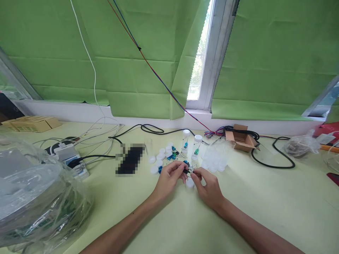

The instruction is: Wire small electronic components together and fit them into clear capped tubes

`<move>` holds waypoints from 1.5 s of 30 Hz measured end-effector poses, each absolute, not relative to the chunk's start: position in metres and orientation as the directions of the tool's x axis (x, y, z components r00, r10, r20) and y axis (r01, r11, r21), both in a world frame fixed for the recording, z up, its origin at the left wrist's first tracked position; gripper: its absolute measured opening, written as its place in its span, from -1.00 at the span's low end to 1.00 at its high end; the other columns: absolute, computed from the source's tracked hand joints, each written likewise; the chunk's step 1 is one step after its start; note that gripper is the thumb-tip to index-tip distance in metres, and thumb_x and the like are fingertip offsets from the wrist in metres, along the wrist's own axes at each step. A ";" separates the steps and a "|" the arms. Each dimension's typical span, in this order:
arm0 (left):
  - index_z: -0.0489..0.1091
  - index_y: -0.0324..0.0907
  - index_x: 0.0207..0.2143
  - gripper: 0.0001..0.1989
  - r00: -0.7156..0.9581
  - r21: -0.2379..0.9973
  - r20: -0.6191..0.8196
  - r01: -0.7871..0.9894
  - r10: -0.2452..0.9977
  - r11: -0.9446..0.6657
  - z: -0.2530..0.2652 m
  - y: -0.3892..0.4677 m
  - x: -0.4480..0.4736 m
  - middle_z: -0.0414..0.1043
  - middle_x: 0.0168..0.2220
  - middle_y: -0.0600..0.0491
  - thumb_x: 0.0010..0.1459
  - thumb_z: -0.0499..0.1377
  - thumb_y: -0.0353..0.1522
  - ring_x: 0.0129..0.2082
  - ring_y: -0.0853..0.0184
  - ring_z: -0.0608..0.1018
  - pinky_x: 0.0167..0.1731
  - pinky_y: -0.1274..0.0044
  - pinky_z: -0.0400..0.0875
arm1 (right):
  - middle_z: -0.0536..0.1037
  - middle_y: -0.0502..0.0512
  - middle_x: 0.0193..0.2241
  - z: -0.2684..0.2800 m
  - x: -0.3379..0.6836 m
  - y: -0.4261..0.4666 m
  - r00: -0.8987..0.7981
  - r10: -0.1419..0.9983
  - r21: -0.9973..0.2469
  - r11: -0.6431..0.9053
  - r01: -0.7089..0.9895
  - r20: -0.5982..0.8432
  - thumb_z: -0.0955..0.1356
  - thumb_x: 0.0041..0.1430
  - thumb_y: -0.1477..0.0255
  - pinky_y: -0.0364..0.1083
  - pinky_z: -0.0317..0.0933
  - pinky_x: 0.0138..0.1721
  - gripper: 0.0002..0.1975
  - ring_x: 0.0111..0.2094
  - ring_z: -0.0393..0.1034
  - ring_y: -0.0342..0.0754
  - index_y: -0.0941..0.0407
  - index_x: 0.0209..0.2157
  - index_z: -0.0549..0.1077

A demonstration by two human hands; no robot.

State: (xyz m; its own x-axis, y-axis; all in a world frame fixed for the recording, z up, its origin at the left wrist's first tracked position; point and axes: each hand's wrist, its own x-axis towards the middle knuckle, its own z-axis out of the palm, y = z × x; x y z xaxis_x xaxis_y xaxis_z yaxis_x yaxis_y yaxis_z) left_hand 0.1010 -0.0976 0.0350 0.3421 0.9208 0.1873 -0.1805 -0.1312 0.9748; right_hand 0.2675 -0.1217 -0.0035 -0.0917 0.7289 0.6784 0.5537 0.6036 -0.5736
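My left hand [169, 175] is closed in a pinch on a small black piece [186, 171]. Close against it, the thumb and fingers of my right hand [209, 184] press together at a small clear or metallic bit, too small to name. Just below the fingertips stands a white round cap [190, 182]. Beyond my hands lie several small blue and green pieces with thin metal pins [172, 155]. Two clear tubes with white caps stand behind them, one with a blue piece [185, 145] inside, the other with a green piece [196, 151].
White caps [154, 170] cluster left of my hands; clear tubes [214, 160] lie to the right. A small cardboard box [241, 139] and black cable [280, 166] sit farther right. At left are a blurred dark object [131, 160], a power strip [79, 169] and a plastic-wrapped spool [39, 197].
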 end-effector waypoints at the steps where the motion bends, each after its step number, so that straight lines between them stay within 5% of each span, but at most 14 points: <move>1: 0.46 -0.21 -0.32 -0.74 0.340 0.975 0.186 -0.179 0.922 -0.131 0.036 -0.098 0.102 0.45 -0.39 0.04 0.18 0.18 -0.17 -0.48 0.37 0.50 -0.45 0.52 0.43 | 0.43 -0.01 -0.53 -0.004 0.267 -0.122 -0.093 0.727 -0.571 0.605 0.556 0.680 0.26 0.32 0.40 -0.13 0.19 -0.45 -0.83 -0.50 0.29 -0.11 0.11 -0.36 0.38; 7: 0.43 -0.20 -0.34 -0.67 0.326 0.984 0.163 -0.123 0.931 -0.129 0.034 -0.097 0.104 0.43 -0.54 0.08 0.16 0.17 -0.10 -0.56 0.35 0.50 -0.48 0.50 0.44 | 0.42 -0.01 -0.52 -0.004 0.267 -0.121 -0.098 0.712 -0.556 0.620 0.553 0.696 0.27 0.31 0.42 -0.14 0.18 -0.42 -0.86 -0.48 0.29 -0.12 0.11 -0.36 0.38; 15: 0.38 -0.24 -0.33 -0.67 0.347 0.991 0.134 -0.050 0.928 -0.124 0.032 -0.096 0.102 0.32 -0.63 0.15 0.23 0.11 -0.12 -0.69 0.47 0.33 -0.62 0.59 0.22 | 0.41 -0.01 -0.52 -0.003 0.267 -0.123 -0.091 0.727 -0.580 0.610 0.540 0.680 0.26 0.32 0.42 -0.15 0.17 -0.42 -0.85 -0.49 0.28 -0.12 0.12 -0.34 0.38; 24: 0.37 -0.23 -0.32 -0.70 0.380 0.985 0.159 -0.123 0.911 -0.121 0.026 -0.094 0.103 0.37 -0.60 0.12 0.21 0.14 -0.14 -0.65 0.44 0.39 -0.59 0.57 0.30 | 0.38 -0.02 -0.59 -0.004 0.269 -0.120 -0.102 0.713 -0.527 0.599 0.603 0.694 0.18 0.37 0.41 -0.14 0.11 -0.47 -0.65 -0.54 0.26 -0.13 0.11 -0.51 0.35; 28: 0.38 -0.23 -0.32 -0.69 0.325 0.983 0.158 -0.143 0.933 -0.116 0.029 -0.096 0.103 0.38 -0.57 0.12 0.17 0.18 -0.13 -0.61 0.42 0.43 -0.60 0.58 0.33 | 0.47 0.01 -0.48 -0.004 0.268 -0.120 -0.071 0.733 -0.586 0.594 0.552 0.676 0.26 0.33 0.40 -0.14 0.21 -0.39 -0.87 -0.47 0.32 -0.11 0.12 -0.24 0.41; 32: 0.36 -0.21 -0.32 -0.71 0.293 0.981 0.158 -0.158 0.943 -0.116 0.032 -0.096 0.103 0.38 -0.56 0.12 0.16 0.20 -0.14 -0.60 0.42 0.45 -0.60 0.58 0.33 | 0.48 0.04 -0.38 -0.006 0.268 -0.121 -0.106 0.734 -0.598 0.620 0.508 0.671 0.31 0.28 0.42 -0.12 0.27 -0.33 -0.83 -0.40 0.34 -0.09 0.10 -0.09 0.35; 40: 0.30 -0.18 -0.41 -0.72 0.310 0.981 0.178 -0.132 0.934 -0.143 0.027 -0.096 0.103 0.40 -0.61 0.13 0.18 0.18 -0.16 -0.63 0.43 0.42 -0.58 0.58 0.32 | 0.46 0.01 -0.46 -0.005 0.269 -0.119 -0.129 0.744 -0.588 0.610 0.530 0.656 0.27 0.32 0.41 -0.13 0.22 -0.38 -0.90 -0.45 0.33 -0.10 0.12 -0.23 0.39; 45: 0.28 -0.17 -0.41 -0.73 0.336 0.982 0.178 -0.127 0.925 -0.142 0.025 -0.099 0.102 0.42 -0.62 0.13 0.21 0.16 -0.18 -0.66 0.44 0.40 -0.57 0.58 0.30 | 0.44 0.01 -0.53 -0.005 0.269 -0.119 -0.126 0.755 -0.575 0.585 0.571 0.643 0.21 0.36 0.38 -0.13 0.16 -0.43 -0.73 -0.48 0.32 -0.10 0.11 -0.43 0.38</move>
